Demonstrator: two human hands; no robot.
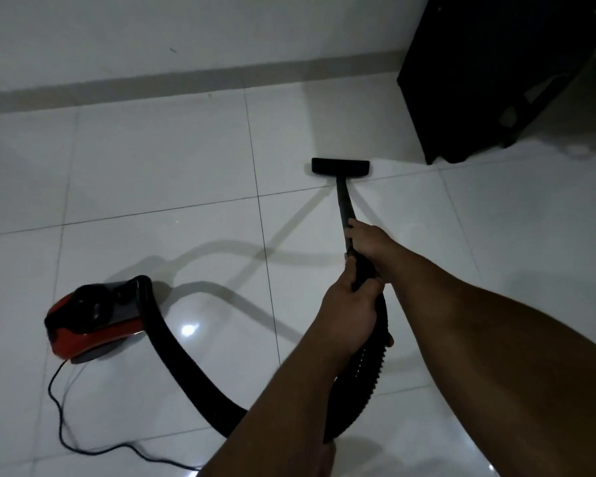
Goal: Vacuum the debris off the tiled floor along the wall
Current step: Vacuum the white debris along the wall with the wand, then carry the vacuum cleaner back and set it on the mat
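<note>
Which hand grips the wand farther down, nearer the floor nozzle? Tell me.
The right hand: it holds the wand ahead of the left hand, closer to the nozzle.

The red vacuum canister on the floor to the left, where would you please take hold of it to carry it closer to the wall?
Likely by the dark raised part on top of the red vacuum canister, which looks like a handle, reaching down from above. The hose leaves its right end and the power cord trails from its near side, so the top is the free approach.
</note>
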